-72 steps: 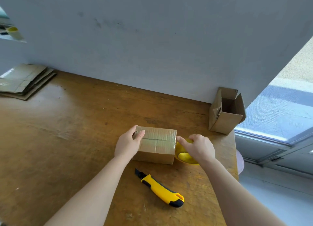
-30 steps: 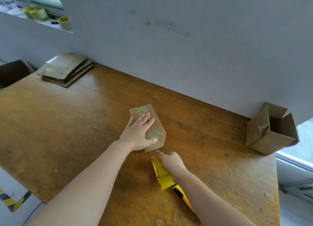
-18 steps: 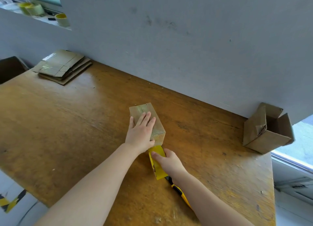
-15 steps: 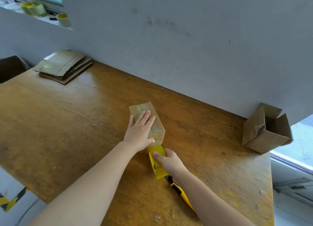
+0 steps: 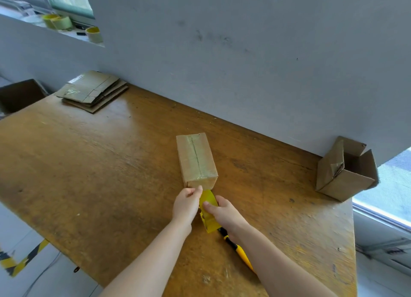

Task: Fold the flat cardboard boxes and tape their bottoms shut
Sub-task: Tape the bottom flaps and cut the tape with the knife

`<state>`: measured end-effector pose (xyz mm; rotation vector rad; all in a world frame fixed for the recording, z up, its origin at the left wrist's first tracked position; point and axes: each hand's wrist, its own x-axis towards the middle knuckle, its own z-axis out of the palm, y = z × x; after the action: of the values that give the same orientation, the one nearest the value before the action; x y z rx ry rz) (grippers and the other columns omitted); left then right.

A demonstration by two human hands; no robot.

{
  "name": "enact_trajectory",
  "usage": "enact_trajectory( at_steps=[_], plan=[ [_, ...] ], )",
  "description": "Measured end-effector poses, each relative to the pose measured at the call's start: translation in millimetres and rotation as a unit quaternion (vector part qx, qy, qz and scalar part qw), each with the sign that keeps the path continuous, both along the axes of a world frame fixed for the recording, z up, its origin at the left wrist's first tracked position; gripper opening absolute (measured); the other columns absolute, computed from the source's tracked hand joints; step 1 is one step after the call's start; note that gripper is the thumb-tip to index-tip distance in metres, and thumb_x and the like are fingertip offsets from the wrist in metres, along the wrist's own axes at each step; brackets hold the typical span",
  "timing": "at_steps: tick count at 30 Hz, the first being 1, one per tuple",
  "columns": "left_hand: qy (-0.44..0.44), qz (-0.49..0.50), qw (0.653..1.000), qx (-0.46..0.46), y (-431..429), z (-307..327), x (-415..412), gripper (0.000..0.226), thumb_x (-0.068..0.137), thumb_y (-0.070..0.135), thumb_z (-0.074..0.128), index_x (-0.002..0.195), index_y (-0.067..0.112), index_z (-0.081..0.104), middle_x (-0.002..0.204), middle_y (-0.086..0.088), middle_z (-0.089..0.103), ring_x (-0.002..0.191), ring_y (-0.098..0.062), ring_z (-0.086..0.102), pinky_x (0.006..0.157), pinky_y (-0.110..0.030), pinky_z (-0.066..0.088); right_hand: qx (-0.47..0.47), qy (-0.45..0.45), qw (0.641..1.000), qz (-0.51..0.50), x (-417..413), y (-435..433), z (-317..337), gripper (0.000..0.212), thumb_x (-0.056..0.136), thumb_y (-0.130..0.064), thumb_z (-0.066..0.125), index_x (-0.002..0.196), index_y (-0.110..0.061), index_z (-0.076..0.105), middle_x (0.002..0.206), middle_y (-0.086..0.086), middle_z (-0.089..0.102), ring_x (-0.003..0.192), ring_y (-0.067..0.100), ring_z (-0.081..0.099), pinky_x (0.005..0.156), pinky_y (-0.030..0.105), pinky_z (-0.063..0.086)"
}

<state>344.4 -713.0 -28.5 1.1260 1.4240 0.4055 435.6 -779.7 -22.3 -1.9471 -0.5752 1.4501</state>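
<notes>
A small folded cardboard box [image 5: 196, 161] lies on the wooden table [image 5: 89, 174], with a strip of tape running along its top seam. Just in front of its near end stands a yellow tape roll [image 5: 209, 216] on edge. My right hand [image 5: 224, 214] grips the roll from the right. My left hand [image 5: 186, 204] sits at the roll's left side and its fingers pinch the tape at the box's near bottom edge.
A yellow and black utility knife [image 5: 239, 252] lies under my right forearm. A stack of flat cardboard boxes [image 5: 93, 91] sits at the far left. An open folded box [image 5: 347, 170] stands at the right edge by the wall. Tape rolls [image 5: 57, 22] rest on the window ledge.
My left hand has left the top of the box and come down to its near end beside the roll. The taped seam on top is now uncovered. The right hand stays on the roll.
</notes>
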Motion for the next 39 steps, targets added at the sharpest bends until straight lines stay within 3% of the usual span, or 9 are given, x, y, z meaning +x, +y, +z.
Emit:
enact_trajectory(
  at_steps=[4, 8, 10, 13, 17, 22, 26, 30, 39],
  plan=[
    [-0.053, 0.032, 0.995, -0.078, 6.7, 0.9, 2.5, 0.004, 0.09, 0.02, 0.064, 0.091, 0.017, 0.066, 0.103, -0.006, 0.065, 0.095, -0.022, 0.057, 0.086, -0.038, 0.048, 0.054, -0.121, 0.99, -0.042, 13.2, -9.3, 0.7, 0.021, 0.093, -0.028, 0.048, 0.106, -0.02, 0.061, 0.103, -0.001, 0.063, 0.095, 0.017, 0.058, 0.086, 0.036, 0.05],
    [-0.092, 0.077, 0.985, -0.124, 12.4, 1.0, 3.8, 0.009, 0.087, 0.012, 0.067, 0.093, 0.018, 0.062, 0.112, -0.014, 0.064, 0.107, -0.034, 0.059, 0.094, -0.054, 0.049, -0.118, -0.344, 0.921, 0.14, 34.9, -35.1, -8.1, 0.04, 0.08, -0.046, 0.063, 0.107, -0.018, 0.051, 0.1, -0.002, 0.06, 0.086, 0.018, 0.057, 0.065, 0.034, 0.052],
    [-0.093, 0.079, 0.986, -0.114, 13.6, 3.5, 5.3, 0.014, 0.087, 0.01, 0.067, 0.094, 0.019, 0.058, 0.112, -0.015, 0.062, 0.106, -0.035, 0.059, 0.093, -0.052, 0.05, -0.205, -0.336, 0.888, 0.238, 37.9, -49.0, -12.2, 0.066, 0.069, -0.061, 0.074, 0.113, -0.019, 0.051, 0.104, -0.003, 0.058, 0.09, 0.017, 0.055, 0.064, 0.03, 0.046],
    [-0.078, 0.071, 0.99, -0.094, 15.2, 4.7, 5.0, 0.012, 0.089, 0.009, 0.065, 0.092, 0.019, 0.058, 0.108, -0.014, 0.061, 0.103, -0.033, 0.059, 0.093, -0.05, 0.05, -0.227, -0.356, 0.857, 0.296, 36.7, -58.9, -20.9, 0.061, 0.071, -0.054, 0.078, 0.116, -0.018, 0.056, 0.108, -0.002, 0.061, 0.098, 0.019, 0.06, 0.065, 0.029, 0.045],
    [-0.063, 0.064, 0.994, -0.069, 16.8, 5.9, -1.4, 0.006, 0.093, 0.016, 0.06, 0.091, 0.022, 0.062, 0.109, -0.01, 0.061, 0.107, -0.03, 0.057, 0.099, -0.051, 0.046, -0.17, -0.355, 0.893, 0.218, 39.4, -58.0, -19.4, 0.029, 0.08, -0.04, 0.066, 0.097, -0.019, 0.056, 0.092, -0.002, 0.059, 0.085, 0.019, 0.06, 0.053, 0.025, 0.04],
    [-0.049, 0.074, 0.995, -0.034, 16.8, 2.9, -6.8, 0.012, 0.096, 0.016, 0.056, 0.088, 0.022, 0.062, 0.101, -0.007, 0.059, 0.1, -0.028, 0.054, 0.094, -0.045, 0.048, 0.045, -0.356, 0.93, 0.085, 37.6, -47.1, -4.2, 0.015, 0.094, -0.028, 0.042, 0.081, -0.022, 0.037, 0.083, -0.001, 0.053, 0.066, 0.018, 0.049, 0.056, 0.034, 0.038],
    [-0.036, 0.089, 0.995, -0.02, 14.5, 3.0, -11.7, 0.013, 0.095, 0.015, 0.055, 0.086, 0.019, 0.064, 0.097, -0.007, 0.062, 0.096, -0.028, 0.055, 0.086, -0.041, 0.047, 0.089, -0.437, 0.877, 0.178, 24.7, -21.4, 20.4, 0.036, 0.097, -0.059, 0.03, 0.087, -0.026, 0.042, 0.085, -0.003, 0.052, 0.069, 0.019, 0.05, 0.051, 0.031, 0.033],
    [-0.025, 0.074, 0.997, -0.009, 14.5, 4.6, -16.7, 0.014, 0.093, 0.014, 0.055, 0.084, 0.016, 0.065, 0.096, -0.011, 0.063, 0.097, -0.033, 0.057, 0.086, -0.045, 0.048, 0.048, -0.543, 0.797, 0.259, 13.5, -0.7, 37.1, 0.051, 0.098, -0.061, 0.018, 0.098, -0.023, 0.052, 0.086, -0.002, 0.05, 0.069, 0.021, 0.052, 0.052, 0.031, 0.037],
    [-0.015, 0.04, 0.999, -0.002, 18.3, 3.2, -23.6, 0.012, 0.094, 0.018, 0.056, 0.086, 0.016, 0.064, 0.095, -0.009, 0.063, 0.094, -0.028, 0.058, 0.076, -0.037, 0.046, -0.009, -0.578, 0.758, 0.303, 7.3, 20.7, 43.1, 0.058, 0.099, -0.059, 0.018, 0.106, -0.018, 0.059, 0.086, 0.001, 0.059, 0.072, 0.02, 0.061, 0.057, 0.031, 0.049]
  ],
)
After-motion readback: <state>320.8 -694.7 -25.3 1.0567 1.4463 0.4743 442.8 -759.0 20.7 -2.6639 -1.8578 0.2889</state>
